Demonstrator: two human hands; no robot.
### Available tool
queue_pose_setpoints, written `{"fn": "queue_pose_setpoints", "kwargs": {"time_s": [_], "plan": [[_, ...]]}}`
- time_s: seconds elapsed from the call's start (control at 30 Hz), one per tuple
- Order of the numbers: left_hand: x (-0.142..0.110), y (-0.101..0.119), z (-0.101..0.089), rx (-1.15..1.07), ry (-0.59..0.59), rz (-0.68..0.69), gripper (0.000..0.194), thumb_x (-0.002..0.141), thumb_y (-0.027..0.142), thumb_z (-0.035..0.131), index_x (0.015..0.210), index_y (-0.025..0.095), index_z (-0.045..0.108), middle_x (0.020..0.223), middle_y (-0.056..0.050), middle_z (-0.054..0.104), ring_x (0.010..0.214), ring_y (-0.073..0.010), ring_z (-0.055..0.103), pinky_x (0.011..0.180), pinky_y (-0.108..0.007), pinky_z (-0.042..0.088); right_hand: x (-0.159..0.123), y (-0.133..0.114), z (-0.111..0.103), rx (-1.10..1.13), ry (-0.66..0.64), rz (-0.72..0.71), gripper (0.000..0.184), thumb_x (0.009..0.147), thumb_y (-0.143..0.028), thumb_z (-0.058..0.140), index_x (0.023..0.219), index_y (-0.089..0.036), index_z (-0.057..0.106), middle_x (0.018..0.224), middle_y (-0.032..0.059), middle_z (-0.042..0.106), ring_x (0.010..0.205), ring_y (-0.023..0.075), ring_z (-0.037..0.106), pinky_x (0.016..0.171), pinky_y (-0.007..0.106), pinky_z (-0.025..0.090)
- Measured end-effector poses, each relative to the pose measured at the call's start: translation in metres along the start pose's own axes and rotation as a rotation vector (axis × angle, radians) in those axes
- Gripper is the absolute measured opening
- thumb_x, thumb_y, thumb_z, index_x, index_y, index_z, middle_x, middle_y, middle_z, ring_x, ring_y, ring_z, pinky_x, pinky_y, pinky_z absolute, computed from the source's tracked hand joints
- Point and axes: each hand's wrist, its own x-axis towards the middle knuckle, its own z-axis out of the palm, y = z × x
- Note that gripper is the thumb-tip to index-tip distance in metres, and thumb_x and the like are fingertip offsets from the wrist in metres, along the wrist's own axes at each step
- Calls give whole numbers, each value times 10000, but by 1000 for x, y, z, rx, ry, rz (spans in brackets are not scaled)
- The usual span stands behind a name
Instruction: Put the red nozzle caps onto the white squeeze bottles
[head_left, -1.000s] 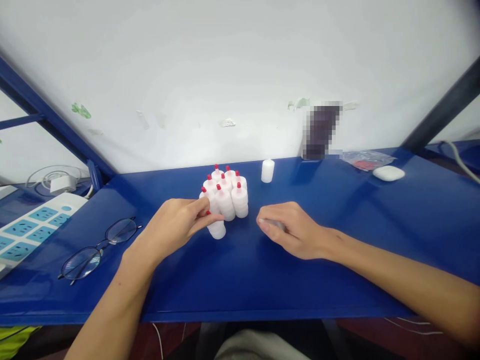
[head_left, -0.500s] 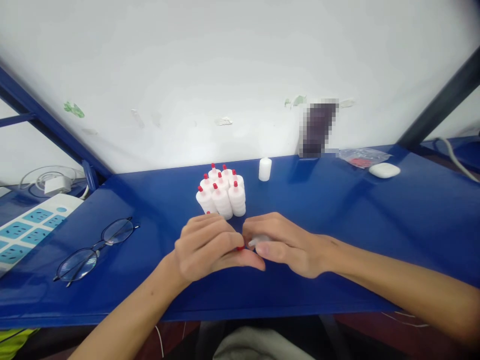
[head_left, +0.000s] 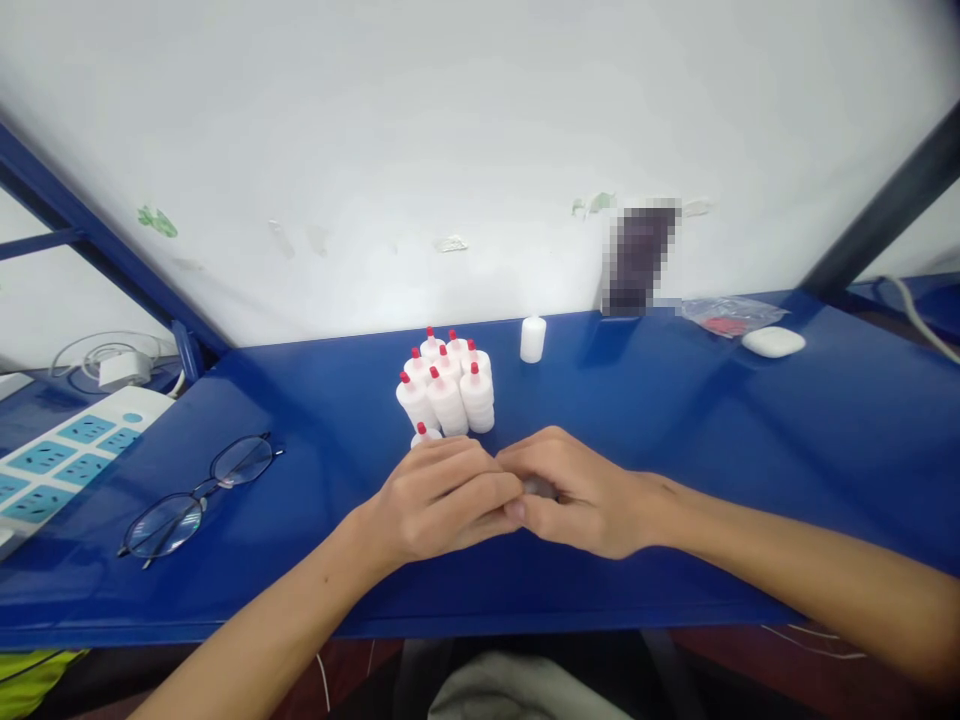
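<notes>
My left hand [head_left: 454, 500] is closed, its fingertips meeting those of my right hand [head_left: 581, 495] just above the table. The small red cap it pinched a moment ago is now hidden behind the fingers. A translucent nozzle [head_left: 538, 488] shows partly in the curl of my right hand, gripped between thumb and fingers. Just beyond the hands stands a cluster of white bottles [head_left: 446, 400] with red-capped nozzles. One more red-capped bottle [head_left: 424, 436] is partly covered by my left hand.
A plain white bottle [head_left: 533, 340] stands near the wall. Eyeglasses [head_left: 202, 495] and a power strip [head_left: 112, 405] lie left. At the back right are a blurred dark upright object [head_left: 640, 260], a plastic bag [head_left: 731, 314] with red pieces and a white rounded object [head_left: 773, 342].
My left hand has moved right against my right hand, its fingers closing over the red cap and the nozzle tip. The view has shifted slightly, uncovering more of the nearest bottle.
</notes>
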Motion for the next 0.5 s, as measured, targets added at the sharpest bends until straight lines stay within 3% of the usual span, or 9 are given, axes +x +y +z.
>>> {"fn": "queue_pose_setpoints", "kwargs": {"time_s": [0.13, 0.23, 0.3, 0.4, 0.5], "plan": [[-1, -1, 2, -3, -7, -19, 148, 845, 102, 660, 989, 114, 630, 780, -40, 675, 649, -135, 619, 585, -263, 502, -3, 2, 1, -43, 71, -11, 295, 835, -274, 525, 619, -193, 341, 554, -67, 299, 505, 65, 263, 476, 230, 234], [-2, -2, -2, 35, -66, -32, 133, 867, 113, 620, 1000, 126, 621, 782, -32, 672, 633, -130, 616, 578, -257, 494, -2, 1, -1, -67, 72, -26, 264, 866, -299, 514, 665, -192, 383, 579, -64, 329, 516, 70, 290, 492, 226, 260], [-4, -5, -11, 97, -97, -58, 87, 892, 152, 601, 978, 138, 605, 767, -28, 664, 634, -131, 616, 585, -255, 485, -2, 0, -4, -80, 77, -39, 201, 912, -351, 485, 803, -182, 478, 626, -57, 403, 537, 79, 341, 517, 226, 294], [-9, -16, -30, 160, -67, -138, 59, 921, 210, 548, 885, 163, 551, 681, -3, 604, 571, -118, 562, 538, -242, 433, -4, 2, -12, -167, 162, -21, 290, 963, -429, 428, 1034, -170, 537, 692, -35, 506, 554, 92, 409, 554, 236, 340], [-14, -29, -51, 312, -50, -225, 142, 912, 201, 524, 774, 179, 496, 586, 35, 505, 466, -91, 421, 482, -234, 346, -5, 9, -21, -305, 278, 7, 303, 969, -434, 435, 993, -164, 571, 682, -27, 546, 532, 91, 438, 558, 237, 357]]}}
